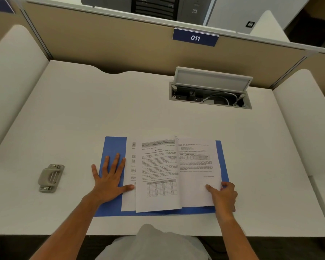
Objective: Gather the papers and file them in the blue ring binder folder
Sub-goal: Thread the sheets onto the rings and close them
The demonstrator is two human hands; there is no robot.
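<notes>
The blue ring binder folder [114, 145] lies open flat on the white desk, near its front edge. Printed papers [158, 173] lie spread across it in overlapping sheets, covering the middle where the rings would be. My left hand [109, 177] rests flat with fingers spread on the folder's left cover, its thumb touching the edge of the leftmost sheet. My right hand [223, 196] is at the lower right corner of the right-hand sheet [197, 166], index finger on top of the paper and the other fingers curled at its edge.
A grey hole punch [50, 178] sits on the desk [83, 109] to the left of the folder. An open cable hatch [210, 91] is set into the desk at the back right. A beige partition with a "011" label [195, 37] closes off the back.
</notes>
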